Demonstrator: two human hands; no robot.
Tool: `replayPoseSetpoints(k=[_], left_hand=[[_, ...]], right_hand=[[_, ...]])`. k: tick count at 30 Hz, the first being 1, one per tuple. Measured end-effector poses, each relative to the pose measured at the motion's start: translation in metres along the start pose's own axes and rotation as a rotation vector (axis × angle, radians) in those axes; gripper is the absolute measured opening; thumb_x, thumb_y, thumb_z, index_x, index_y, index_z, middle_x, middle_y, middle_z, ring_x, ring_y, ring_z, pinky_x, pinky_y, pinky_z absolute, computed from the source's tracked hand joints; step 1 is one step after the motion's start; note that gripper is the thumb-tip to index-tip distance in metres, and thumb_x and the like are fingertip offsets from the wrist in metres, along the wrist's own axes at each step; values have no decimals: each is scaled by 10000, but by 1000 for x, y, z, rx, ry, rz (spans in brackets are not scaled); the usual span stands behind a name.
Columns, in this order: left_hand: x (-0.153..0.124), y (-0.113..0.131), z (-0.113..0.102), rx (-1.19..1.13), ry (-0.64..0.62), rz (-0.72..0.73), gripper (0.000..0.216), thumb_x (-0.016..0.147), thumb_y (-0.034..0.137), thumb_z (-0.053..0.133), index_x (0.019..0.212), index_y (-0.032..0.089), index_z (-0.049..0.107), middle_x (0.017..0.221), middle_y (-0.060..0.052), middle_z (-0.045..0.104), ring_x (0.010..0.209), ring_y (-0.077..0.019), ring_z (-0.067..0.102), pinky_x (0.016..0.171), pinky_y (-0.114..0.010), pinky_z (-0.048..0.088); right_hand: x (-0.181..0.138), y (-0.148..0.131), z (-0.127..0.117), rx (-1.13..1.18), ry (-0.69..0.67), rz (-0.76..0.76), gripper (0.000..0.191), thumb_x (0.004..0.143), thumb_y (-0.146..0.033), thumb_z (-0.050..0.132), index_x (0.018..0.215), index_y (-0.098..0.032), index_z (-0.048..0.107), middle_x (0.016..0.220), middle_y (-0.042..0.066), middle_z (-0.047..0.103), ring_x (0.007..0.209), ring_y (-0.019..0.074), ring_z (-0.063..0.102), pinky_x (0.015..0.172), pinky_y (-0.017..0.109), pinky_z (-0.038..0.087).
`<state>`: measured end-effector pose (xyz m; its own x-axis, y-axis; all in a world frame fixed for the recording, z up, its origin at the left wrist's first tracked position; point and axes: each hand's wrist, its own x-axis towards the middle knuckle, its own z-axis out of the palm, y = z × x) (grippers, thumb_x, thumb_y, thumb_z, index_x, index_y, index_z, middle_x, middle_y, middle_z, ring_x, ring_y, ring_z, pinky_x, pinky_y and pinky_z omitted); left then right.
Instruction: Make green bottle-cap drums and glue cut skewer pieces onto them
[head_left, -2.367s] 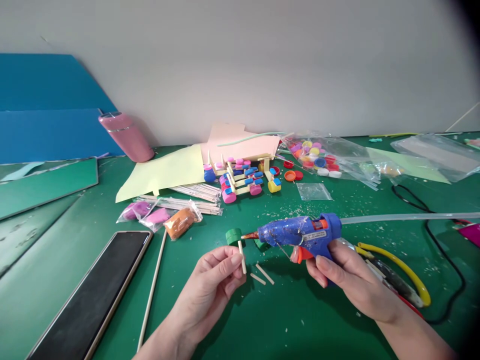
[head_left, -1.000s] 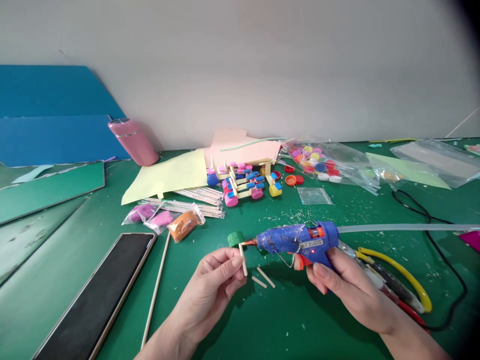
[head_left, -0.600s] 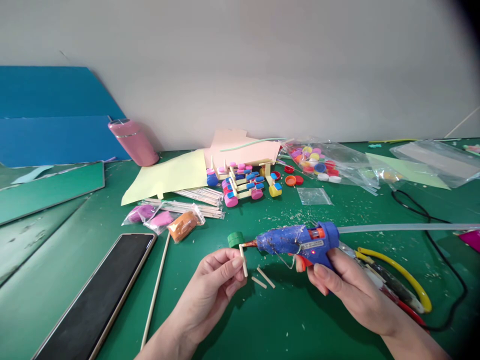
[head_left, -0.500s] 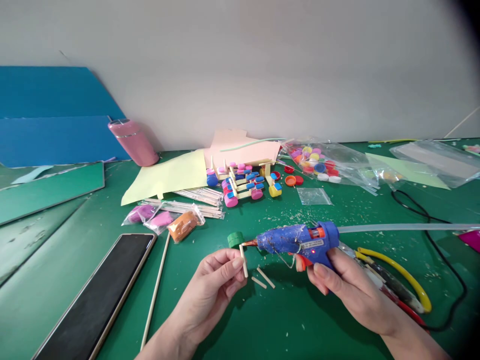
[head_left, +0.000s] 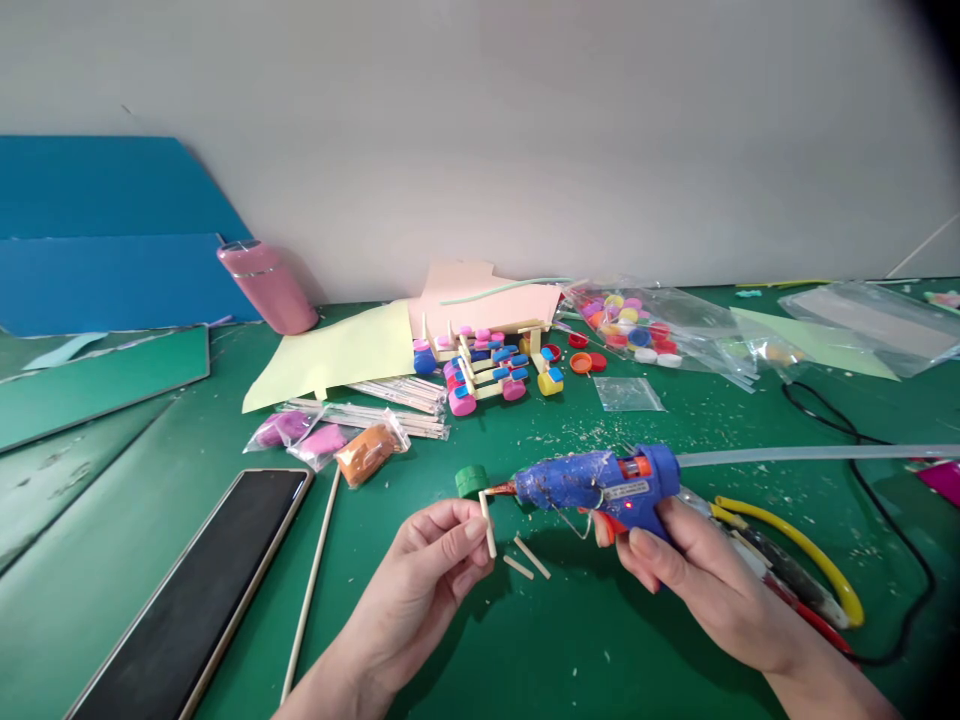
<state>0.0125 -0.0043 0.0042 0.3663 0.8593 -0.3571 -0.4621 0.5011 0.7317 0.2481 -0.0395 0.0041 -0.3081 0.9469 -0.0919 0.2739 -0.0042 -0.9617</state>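
Observation:
Between thumb and fingers, my left hand (head_left: 427, 580) pinches a short wooden stick (head_left: 488, 525), held nearly upright. My right hand (head_left: 697, 570) is wrapped round the handle of a blue glue gun (head_left: 585, 480), a finger at its orange trigger. The gun points left, and its nozzle tip is at the stick's upper end; whether they touch I cannot tell. Just behind the stick is a green bottle cap (head_left: 471, 481). Two more short stick pieces (head_left: 532, 556) lie on the green table below the nozzle. A long clear glue stick (head_left: 787, 455) extends from the gun's back.
A phone (head_left: 195, 590) and a long wooden stick (head_left: 311, 585) lie at left. Bagged clay (head_left: 371, 452), small assembled cap-and-stick pieces (head_left: 484, 375) and a bag of bottle caps (head_left: 630, 320) sit further back. Yellow-handled pliers (head_left: 802, 545) and a black cord (head_left: 919, 560) are at right.

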Motion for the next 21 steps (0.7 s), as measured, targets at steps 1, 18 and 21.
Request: replayPoseSetpoints(k=[1, 18, 21], left_hand=[[0, 0, 0, 4, -3, 4, 171, 681, 216, 725, 577, 120, 628, 495, 9, 538, 435, -43, 337, 430, -185, 218], [-1, 1, -1, -31, -22, 12, 144, 718, 181, 691, 603, 115, 637, 505, 10, 553, 433, -33, 341, 443, -178, 221], [0, 0, -1, -24, -28, 7, 143, 720, 182, 690, 605, 116, 638, 512, 7, 558, 434, -33, 342, 440, -178, 214]], right_hand=[[0, -1, -1, -4, -3, 2, 271, 938, -416, 361, 1056, -216, 501, 764, 19, 492, 630, 142, 460, 594, 299, 403], [0, -3, -1, -2, -16, 3, 274, 934, -442, 353, 1019, -218, 487, 803, 21, 496, 623, 133, 454, 592, 293, 401], [0, -2, -1, 7, -12, 1, 273, 935, -441, 351, 1025, -217, 479, 810, 24, 496, 626, 136, 454, 600, 300, 402]])
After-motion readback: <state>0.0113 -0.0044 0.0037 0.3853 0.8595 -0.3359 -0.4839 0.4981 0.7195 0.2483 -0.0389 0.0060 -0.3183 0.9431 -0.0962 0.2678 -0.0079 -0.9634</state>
